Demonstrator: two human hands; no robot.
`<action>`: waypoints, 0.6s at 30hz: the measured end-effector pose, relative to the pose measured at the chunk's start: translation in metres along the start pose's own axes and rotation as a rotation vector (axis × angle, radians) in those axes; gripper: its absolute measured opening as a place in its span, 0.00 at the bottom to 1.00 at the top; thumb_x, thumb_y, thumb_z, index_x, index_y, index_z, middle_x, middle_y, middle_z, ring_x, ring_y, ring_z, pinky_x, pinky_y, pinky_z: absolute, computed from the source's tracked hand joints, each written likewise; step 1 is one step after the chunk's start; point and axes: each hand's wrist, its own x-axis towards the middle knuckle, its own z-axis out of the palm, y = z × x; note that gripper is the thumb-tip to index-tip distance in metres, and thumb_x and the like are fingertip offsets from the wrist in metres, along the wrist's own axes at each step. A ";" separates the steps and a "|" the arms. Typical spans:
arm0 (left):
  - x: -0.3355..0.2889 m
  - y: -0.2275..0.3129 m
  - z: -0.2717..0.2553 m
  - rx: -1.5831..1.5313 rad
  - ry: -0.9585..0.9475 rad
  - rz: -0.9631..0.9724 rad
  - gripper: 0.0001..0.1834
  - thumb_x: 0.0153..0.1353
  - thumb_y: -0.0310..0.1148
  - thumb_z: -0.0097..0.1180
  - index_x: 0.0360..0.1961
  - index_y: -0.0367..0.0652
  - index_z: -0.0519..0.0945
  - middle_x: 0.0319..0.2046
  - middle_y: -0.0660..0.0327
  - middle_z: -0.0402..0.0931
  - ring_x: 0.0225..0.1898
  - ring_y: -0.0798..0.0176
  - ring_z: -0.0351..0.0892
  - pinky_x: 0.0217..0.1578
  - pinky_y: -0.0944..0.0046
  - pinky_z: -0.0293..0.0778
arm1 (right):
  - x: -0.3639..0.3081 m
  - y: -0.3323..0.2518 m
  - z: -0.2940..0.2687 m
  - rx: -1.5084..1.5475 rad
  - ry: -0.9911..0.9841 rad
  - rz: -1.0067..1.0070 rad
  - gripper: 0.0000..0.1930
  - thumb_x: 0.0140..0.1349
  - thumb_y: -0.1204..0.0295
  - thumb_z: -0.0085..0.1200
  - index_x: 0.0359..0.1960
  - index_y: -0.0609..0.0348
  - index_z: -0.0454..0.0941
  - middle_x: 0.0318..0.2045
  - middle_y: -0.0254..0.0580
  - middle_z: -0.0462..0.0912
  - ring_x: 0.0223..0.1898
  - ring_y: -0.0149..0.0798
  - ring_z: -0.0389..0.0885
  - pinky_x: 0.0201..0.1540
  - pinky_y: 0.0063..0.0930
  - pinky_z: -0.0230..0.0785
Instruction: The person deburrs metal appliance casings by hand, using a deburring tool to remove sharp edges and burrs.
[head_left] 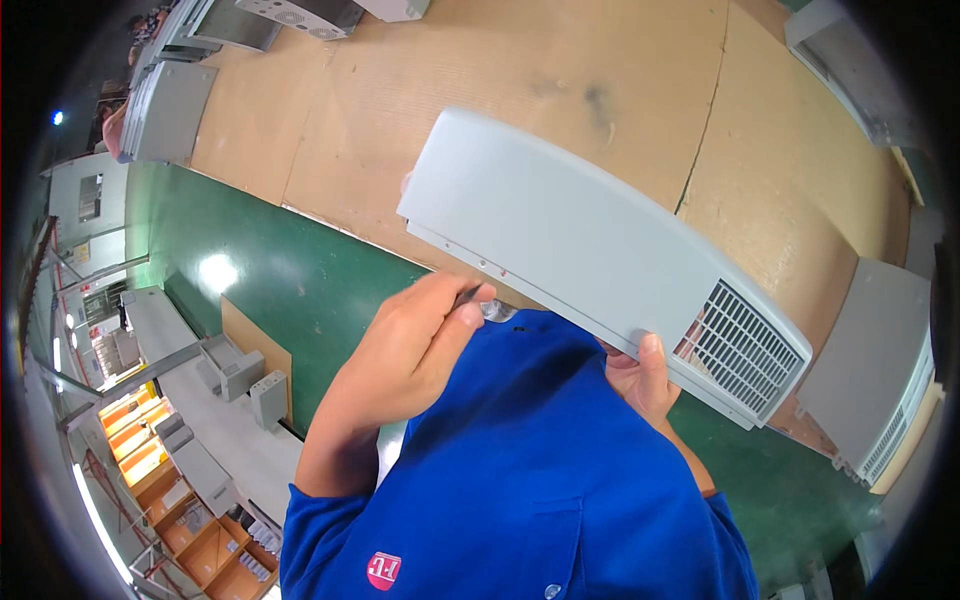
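Note:
A long light-grey casing panel with a slatted grille at its right end is held at a slant before my chest, over the edge of a brown tabletop. My right hand grips its near edge beside the grille, thumb on top and the other fingers mostly underneath. At the panel's left part, just off the near edge with its small holes, my left hand is closed in a pinch. Between its thumb and forefinger sits a small dark object, too little of it showing to name.
On the brown tabletop, another grey panel with a grille lies at the right, a grey casing at the far right. Grey panels stand stacked at the far left. Behind the green floor are a grey bench and shelves.

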 end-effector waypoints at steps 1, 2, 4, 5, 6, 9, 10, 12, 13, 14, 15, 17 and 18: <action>-0.007 0.001 -0.001 -0.187 -0.073 -0.209 0.10 0.63 0.29 0.48 0.40 0.33 0.75 0.27 0.52 0.78 0.23 0.62 0.77 0.23 0.65 0.72 | -0.001 -0.001 0.002 -0.009 0.024 0.001 0.28 0.58 0.79 0.47 0.61 0.55 0.54 0.51 0.45 0.69 0.51 0.42 0.73 0.49 0.45 0.73; -0.010 0.002 0.000 -0.375 -0.146 -0.417 0.12 0.65 0.30 0.45 0.42 0.32 0.74 0.28 0.53 0.78 0.23 0.64 0.78 0.24 0.67 0.72 | -0.001 -0.001 0.003 -0.018 0.048 0.002 0.28 0.58 0.79 0.47 0.61 0.56 0.54 0.51 0.45 0.69 0.51 0.42 0.73 0.49 0.45 0.73; -0.007 0.006 0.004 -0.523 -0.128 -0.537 0.14 0.66 0.32 0.43 0.44 0.32 0.74 0.28 0.54 0.78 0.23 0.66 0.78 0.23 0.69 0.72 | -0.002 0.000 0.000 -0.024 0.053 0.002 0.28 0.58 0.80 0.47 0.61 0.56 0.54 0.51 0.45 0.69 0.51 0.42 0.74 0.49 0.46 0.74; -0.005 0.007 0.005 -0.668 -0.112 -0.651 0.15 0.67 0.33 0.42 0.45 0.32 0.74 0.28 0.55 0.79 0.23 0.67 0.78 0.22 0.70 0.72 | -0.002 0.000 -0.001 -0.027 0.059 -0.003 0.28 0.58 0.80 0.47 0.61 0.56 0.54 0.51 0.46 0.69 0.50 0.42 0.74 0.49 0.46 0.74; -0.004 0.007 0.005 -0.672 -0.103 -0.655 0.15 0.67 0.33 0.42 0.45 0.32 0.74 0.28 0.55 0.79 0.23 0.67 0.78 0.22 0.70 0.72 | -0.002 0.001 -0.002 -0.030 0.053 0.003 0.28 0.58 0.80 0.47 0.61 0.56 0.54 0.51 0.46 0.69 0.50 0.42 0.74 0.49 0.46 0.74; 0.002 0.005 0.006 -0.780 -0.202 -0.754 0.16 0.68 0.35 0.41 0.47 0.33 0.74 0.28 0.54 0.79 0.19 0.67 0.78 0.19 0.72 0.71 | -0.002 0.001 -0.002 -0.036 0.074 0.002 0.28 0.58 0.80 0.47 0.61 0.56 0.55 0.51 0.45 0.69 0.49 0.42 0.75 0.48 0.46 0.75; 0.002 0.005 0.007 -0.806 -0.204 -0.771 0.16 0.67 0.35 0.42 0.47 0.33 0.74 0.27 0.55 0.79 0.18 0.68 0.77 0.17 0.73 0.70 | -0.003 0.001 -0.001 -0.029 0.080 0.003 0.28 0.58 0.80 0.47 0.61 0.56 0.55 0.51 0.46 0.69 0.49 0.43 0.75 0.48 0.46 0.75; 0.002 0.004 0.012 -0.836 -0.205 -0.791 0.16 0.67 0.35 0.42 0.46 0.34 0.74 0.26 0.55 0.79 0.17 0.68 0.77 0.15 0.74 0.68 | -0.003 0.001 -0.002 -0.026 0.087 0.006 0.28 0.58 0.79 0.48 0.61 0.56 0.55 0.51 0.46 0.69 0.49 0.43 0.75 0.47 0.46 0.75; 0.001 0.003 0.016 -0.857 -0.169 -0.793 0.16 0.67 0.35 0.42 0.46 0.33 0.74 0.25 0.54 0.79 0.15 0.68 0.75 0.14 0.74 0.67 | -0.002 0.001 -0.005 -0.028 0.072 0.011 0.27 0.58 0.79 0.48 0.60 0.56 0.56 0.51 0.46 0.69 0.49 0.44 0.75 0.47 0.46 0.76; 0.001 0.003 0.019 -0.877 -0.132 -0.794 0.16 0.67 0.34 0.42 0.45 0.32 0.74 0.23 0.53 0.79 0.14 0.69 0.74 0.12 0.75 0.66 | -0.002 0.001 -0.006 -0.031 0.056 0.017 0.27 0.58 0.79 0.48 0.60 0.56 0.56 0.51 0.46 0.70 0.49 0.44 0.75 0.47 0.46 0.76; 0.001 0.004 0.021 -0.880 -0.131 -0.795 0.16 0.67 0.34 0.42 0.45 0.32 0.74 0.23 0.53 0.79 0.14 0.69 0.74 0.12 0.75 0.66 | -0.002 0.001 -0.005 -0.033 0.055 0.018 0.27 0.58 0.79 0.48 0.60 0.56 0.56 0.51 0.46 0.70 0.49 0.44 0.75 0.47 0.46 0.76; 0.000 0.005 0.024 -0.892 -0.103 -0.784 0.14 0.67 0.34 0.42 0.41 0.33 0.74 0.22 0.54 0.78 0.12 0.69 0.73 0.11 0.75 0.65 | -0.001 0.001 -0.004 -0.024 0.041 0.001 0.26 0.58 0.79 0.47 0.60 0.56 0.57 0.50 0.47 0.71 0.48 0.44 0.76 0.47 0.47 0.76; 0.001 0.005 0.025 -0.896 -0.100 -0.785 0.14 0.67 0.34 0.42 0.41 0.33 0.74 0.22 0.54 0.78 0.12 0.69 0.73 0.11 0.75 0.65 | -0.001 0.001 -0.003 -0.027 0.038 0.003 0.26 0.58 0.79 0.47 0.60 0.56 0.57 0.50 0.47 0.71 0.48 0.44 0.76 0.47 0.47 0.76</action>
